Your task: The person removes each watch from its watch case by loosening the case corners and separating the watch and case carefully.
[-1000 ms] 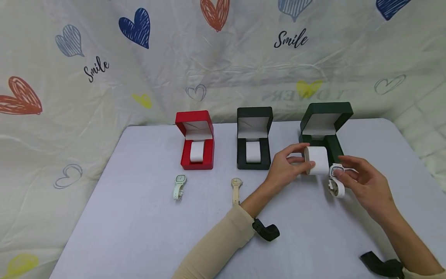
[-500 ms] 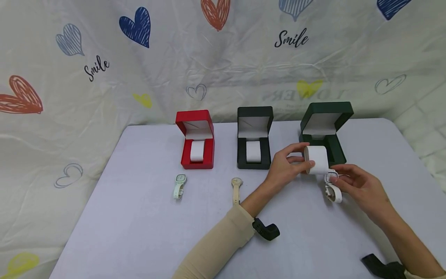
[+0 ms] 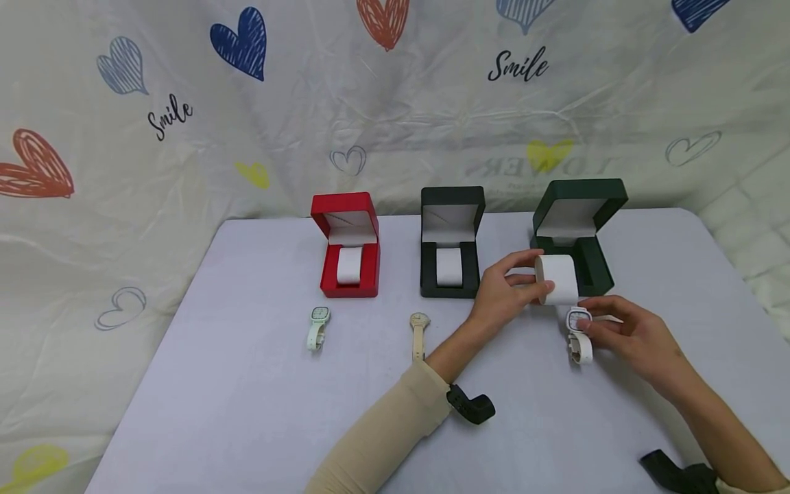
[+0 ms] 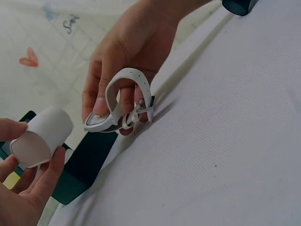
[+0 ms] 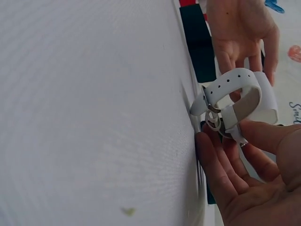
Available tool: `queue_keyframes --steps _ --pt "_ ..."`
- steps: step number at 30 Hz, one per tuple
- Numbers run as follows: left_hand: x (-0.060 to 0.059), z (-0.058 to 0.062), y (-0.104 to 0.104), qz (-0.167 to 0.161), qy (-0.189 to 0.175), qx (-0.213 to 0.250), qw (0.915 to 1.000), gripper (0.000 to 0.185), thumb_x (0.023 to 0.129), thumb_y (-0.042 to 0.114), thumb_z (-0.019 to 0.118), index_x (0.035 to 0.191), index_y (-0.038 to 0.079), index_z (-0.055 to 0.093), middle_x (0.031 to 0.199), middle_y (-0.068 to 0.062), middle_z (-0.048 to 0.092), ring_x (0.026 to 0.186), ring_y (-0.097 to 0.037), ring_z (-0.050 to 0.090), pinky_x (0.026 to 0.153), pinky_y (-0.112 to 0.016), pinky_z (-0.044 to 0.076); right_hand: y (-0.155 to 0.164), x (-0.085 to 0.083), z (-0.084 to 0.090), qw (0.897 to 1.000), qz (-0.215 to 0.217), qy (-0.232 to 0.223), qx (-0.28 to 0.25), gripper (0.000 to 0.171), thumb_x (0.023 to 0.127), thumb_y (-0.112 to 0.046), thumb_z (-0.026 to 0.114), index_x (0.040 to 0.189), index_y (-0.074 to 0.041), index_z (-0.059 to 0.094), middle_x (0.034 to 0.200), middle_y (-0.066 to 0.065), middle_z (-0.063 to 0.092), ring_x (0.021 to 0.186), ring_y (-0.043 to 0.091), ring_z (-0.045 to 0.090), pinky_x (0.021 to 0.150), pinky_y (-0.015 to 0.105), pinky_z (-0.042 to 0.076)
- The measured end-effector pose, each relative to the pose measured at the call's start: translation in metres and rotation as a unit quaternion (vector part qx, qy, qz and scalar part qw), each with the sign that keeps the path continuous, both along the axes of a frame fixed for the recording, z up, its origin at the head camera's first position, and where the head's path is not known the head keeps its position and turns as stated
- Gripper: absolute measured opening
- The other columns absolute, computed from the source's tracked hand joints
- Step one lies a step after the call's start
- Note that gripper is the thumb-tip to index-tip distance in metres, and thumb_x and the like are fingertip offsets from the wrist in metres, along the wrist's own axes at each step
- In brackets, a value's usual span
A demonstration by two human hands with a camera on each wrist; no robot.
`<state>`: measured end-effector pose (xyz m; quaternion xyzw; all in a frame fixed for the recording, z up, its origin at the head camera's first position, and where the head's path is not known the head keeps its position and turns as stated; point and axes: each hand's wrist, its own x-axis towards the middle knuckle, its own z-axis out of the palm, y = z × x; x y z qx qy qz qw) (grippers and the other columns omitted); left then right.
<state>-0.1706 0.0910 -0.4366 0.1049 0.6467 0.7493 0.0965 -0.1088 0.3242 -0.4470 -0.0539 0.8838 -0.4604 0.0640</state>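
My left hand (image 3: 503,293) grips a white watch cushion (image 3: 558,279), rolled into a cylinder, just in front of the open dark green box (image 3: 589,237). The cushion (image 4: 40,139) shows again in the left wrist view, held between thumb and fingers. My right hand (image 3: 626,336) pinches a white watch (image 3: 579,334) by its case, its buckled strap looping down to the table. That watch (image 4: 123,103) sits just below and to the right of the cushion. In the right wrist view the watch (image 5: 230,101) touches the table by its buckle.
An open red box (image 3: 347,247) and an open black box (image 3: 450,243) each hold a white cushion. A mint watch (image 3: 317,328) and a beige watch (image 3: 418,335) lie in front of them on the pale table (image 3: 247,412). A heart-print cloth hangs behind.
My right hand has carried the white watch left and down, from beside the cushion to just below it at the table. The left hand and cushion have barely moved.
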Motion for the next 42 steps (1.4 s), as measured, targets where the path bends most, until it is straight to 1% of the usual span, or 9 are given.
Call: queue_keyframes --steps 7,11,14,17,21,24,26,31,42 --pt "-0.0007 -0.0007 0.0008 0.004 -0.007 0.009 0.9999 0.051 0.089 0.0 0.078 0.137 0.013 0.067 0.122 0.004 0.064 0.092 0.004 0.067 0.071 -0.018 0.06 -0.0011 -0.0015 0.0 1.0 0.015 0.015 0.012 0.038 0.098 -0.021 0.074 0.13 -0.004 0.061 0.103 -0.027 0.066 0.088 -0.009 0.068 0.069 0.015 0.057" --pt "-0.0002 -0.0001 0.0012 0.005 -0.008 0.01 0.9999 0.052 0.089 0.0 0.078 0.138 0.011 0.066 0.12 0.005 0.064 0.091 0.005 0.067 0.071 -0.017 0.06 -0.0002 -0.0025 -0.0006 0.999 0.025 0.006 0.022 0.04 0.097 -0.019 0.075 0.13 -0.002 0.062 0.1 -0.028 0.067 0.087 -0.009 0.067 0.069 0.012 0.054" --pt "0.0005 0.0006 0.002 0.005 -0.01 0.01 0.9999 0.052 0.089 0.001 0.078 0.139 0.009 0.064 0.12 0.006 0.064 0.09 0.006 0.066 0.071 -0.017 0.06 0.0013 -0.0028 -0.0006 0.999 0.027 -0.008 0.04 0.042 0.097 -0.022 0.075 0.132 -0.003 0.063 0.1 -0.027 0.068 0.087 -0.01 0.066 0.069 0.011 0.052" --pt "0.0012 0.0013 0.0032 0.006 -0.012 0.01 0.9999 0.052 0.089 0.001 0.078 0.139 0.009 0.064 0.119 0.007 0.064 0.09 0.005 0.067 0.072 -0.017 0.06 0.0026 -0.0024 0.0002 0.998 0.029 -0.028 0.056 0.043 0.098 -0.026 0.075 0.133 -0.005 0.064 0.103 -0.019 0.072 0.088 -0.01 0.066 0.07 0.011 0.051" --pt "0.0029 0.0023 0.0046 0.006 -0.015 0.005 0.9999 0.051 0.089 0.002 0.079 0.138 0.013 0.066 0.118 0.008 0.064 0.092 0.005 0.067 0.075 -0.02 0.062 0.0015 -0.0005 0.001 0.996 0.032 -0.046 0.072 0.045 0.098 -0.031 0.074 0.133 -0.004 0.065 0.106 -0.001 0.076 0.087 -0.009 0.066 0.071 0.013 0.051" --pt "0.0041 0.0025 0.0052 0.006 -0.017 0.002 0.9998 0.05 0.089 0.003 0.079 0.137 0.015 0.067 0.119 0.008 0.065 0.093 0.005 0.068 0.076 -0.021 0.062 -0.0006 0.0013 0.001 0.995 0.03 -0.035 0.088 0.043 0.097 -0.03 0.075 0.131 -0.004 0.066 0.106 0.007 0.077 0.085 -0.009 0.064 0.07 0.014 0.052" --pt "0.0044 0.0023 0.0057 0.007 -0.017 0.001 0.9998 0.05 0.089 0.003 0.079 0.137 0.015 0.067 0.12 0.006 0.065 0.093 0.005 0.068 0.075 -0.02 0.061 -0.0018 0.0025 0.0007 0.995 0.026 -0.013 0.098 0.04 0.097 -0.028 0.076 0.127 -0.004 0.068 0.105 0.009 0.077 0.084 -0.01 0.062 0.07 0.012 0.052" --pt "0.0049 0.0014 0.0052 0.007 -0.02 0.002 0.9998 0.051 0.089 0.003 0.079 0.137 0.015 0.067 0.12 0.007 0.065 0.093 0.005 0.067 0.073 -0.017 0.06 -0.0032 0.0039 -0.0011 0.993 0.015 0.024 0.116 0.036 0.094 -0.025 0.078 0.122 -0.004 0.07 0.098 0.006 0.075 0.082 -0.011 0.057 0.072 0.005 0.048" --pt "0.0045 0.0056 0.0071 0.004 -0.018 0.008 0.9998 0.052 0.089 0.0 0.078 0.138 0.013 0.067 0.119 0.009 0.063 0.092 0.005 0.067 0.072 -0.018 0.06 -0.0009 0.0019 0.0002 0.993 0.01 0.039 0.113 0.034 0.093 -0.026 0.08 0.12 -0.007 0.072 0.094 -0.001 0.071 0.081 -0.007 0.057 0.072 0.004 0.047"
